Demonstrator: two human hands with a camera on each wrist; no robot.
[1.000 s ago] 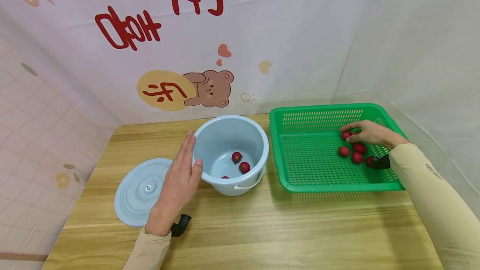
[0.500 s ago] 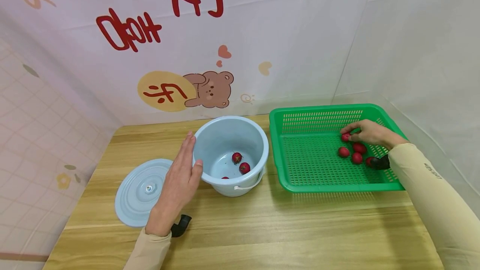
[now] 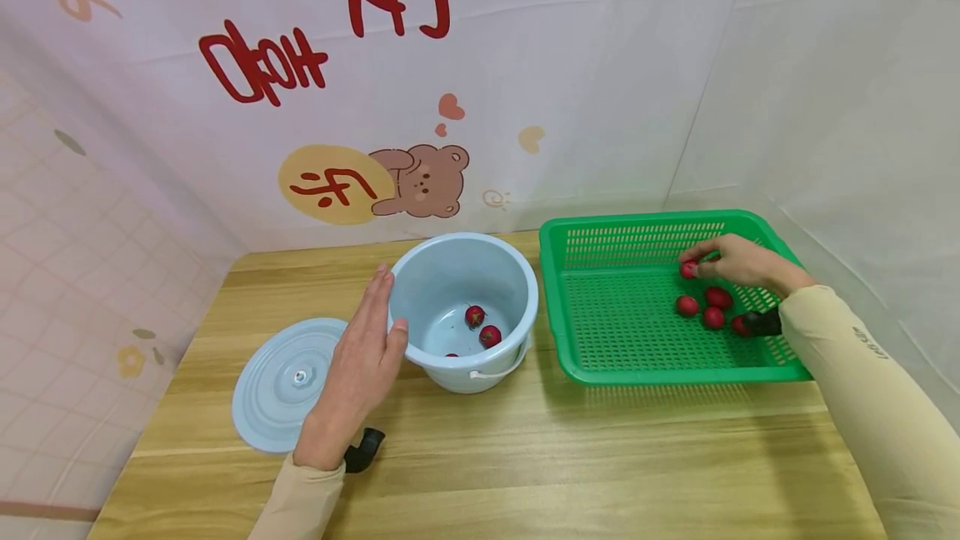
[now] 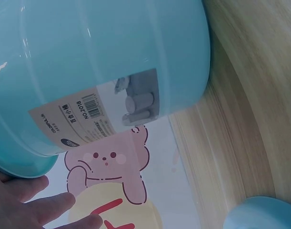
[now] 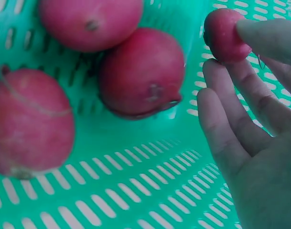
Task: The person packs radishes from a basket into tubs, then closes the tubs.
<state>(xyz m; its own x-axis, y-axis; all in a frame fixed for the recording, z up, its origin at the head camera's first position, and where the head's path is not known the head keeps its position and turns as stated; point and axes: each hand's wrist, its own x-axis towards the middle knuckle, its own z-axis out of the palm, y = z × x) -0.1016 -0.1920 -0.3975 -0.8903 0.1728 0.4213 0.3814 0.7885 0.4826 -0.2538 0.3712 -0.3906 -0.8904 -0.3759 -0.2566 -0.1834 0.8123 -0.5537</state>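
In the head view my right hand (image 3: 738, 263) is over the back right part of a green plastic basket (image 3: 600, 375). Between thumb and fingertips it pinches a small red radish (image 3: 687, 270), which the right wrist view also shows as a held radish (image 5: 224, 36) with a thin root. Several other radishes (image 3: 713, 317) lie on the basket floor below the hand. My left hand (image 3: 360, 357), fingers extended, rests against the left rim of a light blue bucket (image 3: 465, 377). Inside that bucket are radishes (image 3: 491, 336), one partly hidden by the near rim.
A round blue lid (image 3: 281, 390) lies on the wooden table (image 3: 600, 465), left of the bucket and partly behind my left forearm. The bucket's white handle (image 3: 498, 369) hangs down at its front right. A printed cloth wall (image 3: 600, 65) stands behind the table.
My right hand has closed its thumb and fingers on the radish and raised it slightly from the basket floor. The left hand stays at the bucket rim.
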